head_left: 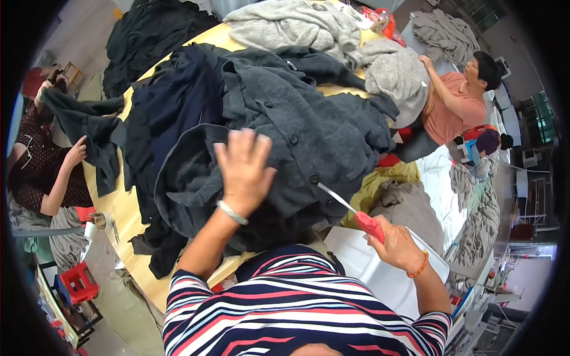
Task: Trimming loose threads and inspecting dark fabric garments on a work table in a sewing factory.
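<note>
A dark grey knitted coat (273,118) with a row of dark buttons lies spread in front of me. Over its left part is my left hand (244,169), fingers spread and holding nothing; whether it presses on the cloth I cannot tell. At the coat's lower right, my right hand (399,244) grips a tool with a red handle (369,225) and a thin metal shaft. The tip of that shaft is beside one of the buttons (314,178); I cannot make out whether they touch.
Navy garments (190,101), black garments (154,35) and light grey knits (291,26) cover much of the wooden table (133,261). A white bin (380,270) stands near my right arm. Co-workers (457,107) handle garments at the right and left (47,160). A red stool (80,282) is at lower left.
</note>
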Available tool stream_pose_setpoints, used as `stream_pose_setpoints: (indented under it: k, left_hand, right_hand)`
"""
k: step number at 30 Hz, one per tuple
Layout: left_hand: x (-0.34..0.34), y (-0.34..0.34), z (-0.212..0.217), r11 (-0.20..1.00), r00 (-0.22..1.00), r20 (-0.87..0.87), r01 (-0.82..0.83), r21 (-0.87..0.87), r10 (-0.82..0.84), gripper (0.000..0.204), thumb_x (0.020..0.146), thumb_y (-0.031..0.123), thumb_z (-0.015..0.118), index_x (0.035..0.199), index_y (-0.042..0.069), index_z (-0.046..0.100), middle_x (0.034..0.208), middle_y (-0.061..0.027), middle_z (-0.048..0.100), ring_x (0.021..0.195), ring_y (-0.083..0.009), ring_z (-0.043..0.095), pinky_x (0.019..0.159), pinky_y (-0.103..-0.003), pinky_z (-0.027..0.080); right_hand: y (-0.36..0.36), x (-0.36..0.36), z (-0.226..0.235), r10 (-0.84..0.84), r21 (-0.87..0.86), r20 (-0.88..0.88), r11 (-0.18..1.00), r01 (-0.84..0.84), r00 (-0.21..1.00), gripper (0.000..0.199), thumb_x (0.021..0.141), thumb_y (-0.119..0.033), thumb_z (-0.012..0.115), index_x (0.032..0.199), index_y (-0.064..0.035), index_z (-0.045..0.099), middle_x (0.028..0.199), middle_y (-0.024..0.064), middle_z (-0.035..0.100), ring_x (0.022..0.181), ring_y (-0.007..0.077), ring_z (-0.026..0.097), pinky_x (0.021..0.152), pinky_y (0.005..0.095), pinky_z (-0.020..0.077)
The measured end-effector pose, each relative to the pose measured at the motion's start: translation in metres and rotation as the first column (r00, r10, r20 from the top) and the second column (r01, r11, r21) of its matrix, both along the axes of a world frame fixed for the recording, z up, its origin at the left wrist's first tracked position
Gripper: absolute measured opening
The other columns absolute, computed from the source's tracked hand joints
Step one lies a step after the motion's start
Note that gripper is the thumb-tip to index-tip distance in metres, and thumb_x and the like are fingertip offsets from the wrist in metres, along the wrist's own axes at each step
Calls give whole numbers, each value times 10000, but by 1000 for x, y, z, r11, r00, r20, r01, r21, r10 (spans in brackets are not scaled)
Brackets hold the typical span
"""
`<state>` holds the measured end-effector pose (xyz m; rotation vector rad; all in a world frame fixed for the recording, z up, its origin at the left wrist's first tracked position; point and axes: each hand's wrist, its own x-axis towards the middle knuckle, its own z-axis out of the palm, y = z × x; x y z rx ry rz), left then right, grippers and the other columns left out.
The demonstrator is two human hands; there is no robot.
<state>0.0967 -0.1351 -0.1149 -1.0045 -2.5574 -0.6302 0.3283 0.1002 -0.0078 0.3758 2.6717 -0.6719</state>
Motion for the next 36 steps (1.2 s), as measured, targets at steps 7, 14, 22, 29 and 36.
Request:
stream_pose_setpoints:
  k: [7,14,22,29,36]
  left_hand:
    - [-52,-68,-19,978,966,241,-47,-205,97,278,694,292,761,784,43,677,859,-96,653,898,-304,557,796,-481,405]
    - [3,-56,93,823,879,277,194,534,-387,96,795,45,666,853,-18,621,763,-112,580,749,-252,534,675,-349,434]
    - [-6,-89,145,-219,917,367,-394,892,-155,437,985,316,406,1269,-3,498,1211,-148,578,1062,-247,554,947,-361,441]
    - [-40,-228,187,633,562,-482,-101,767,673,415,973,325,450,1195,-10,550,1157,-158,610,1015,-250,587,904,-349,464]
    - [-95,-454,176,224,34,-250,-576,787,968,326,945,281,555,1061,-15,626,1009,-177,668,866,-280,636,774,-333,500]
  right_hand:
    - [-2,-54,-18,-5,-119,-320,992,-35,948,254,860,-141,614,1068,-39,510,840,207,629,809,400,610,681,442,478]
    - [42,-113,-19,-59,-11,-440,998,60,896,234,872,-106,568,1088,-41,505,799,138,662,784,340,657,697,406,495]
    - [32,-197,-45,365,-139,-275,900,-412,889,241,855,-165,553,1063,-82,465,753,217,634,749,428,619,667,523,483]
    - [-45,-252,-35,722,-440,-306,471,-765,621,291,837,-153,610,1095,-83,495,818,197,621,818,391,616,699,446,473]
    - [-64,-275,-72,592,-287,-189,730,-621,784,270,876,-219,604,1084,-95,485,795,218,634,784,433,617,674,494,479]
